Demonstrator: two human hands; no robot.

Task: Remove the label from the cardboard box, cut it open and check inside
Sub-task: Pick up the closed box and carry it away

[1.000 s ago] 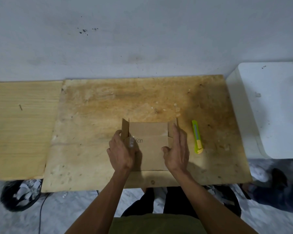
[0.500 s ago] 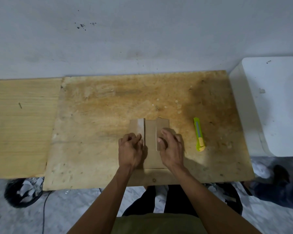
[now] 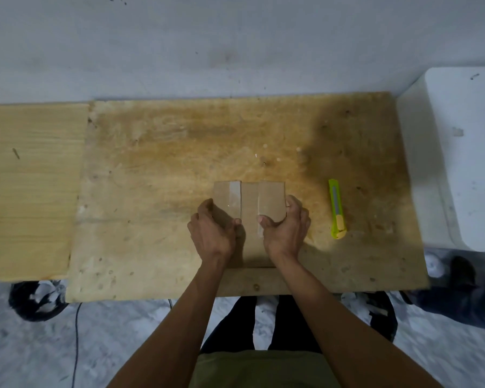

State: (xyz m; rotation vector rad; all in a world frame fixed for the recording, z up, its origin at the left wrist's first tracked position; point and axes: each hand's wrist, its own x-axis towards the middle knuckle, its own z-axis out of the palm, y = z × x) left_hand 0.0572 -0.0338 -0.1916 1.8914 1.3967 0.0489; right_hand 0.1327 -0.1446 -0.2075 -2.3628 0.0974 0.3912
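Note:
A small brown cardboard box [image 3: 249, 204] lies flat near the front middle of the plywood board [image 3: 165, 163]. Its two side flaps are folded down over the top, with a gap between them and a strip of clear tape along the left flap's edge. My left hand [image 3: 212, 231] presses on the left flap, thumb at the flap's inner edge. My right hand [image 3: 287, 226] grips the right flap and the box's right side. A lime-green utility knife [image 3: 337, 210] lies on the board to the right of the box, untouched. No label is visible.
A lighter wooden panel [image 3: 31, 189] adjoins the board on the left. A white block [image 3: 465, 152] stands at the right. A white wall runs behind. Below the board's front edge are my legs, a dark bin [image 3: 37, 299] with scraps and a cable.
The side flaps stood up a second ago; both hands folded them down over the box and now hold them flat. The knife has not moved.

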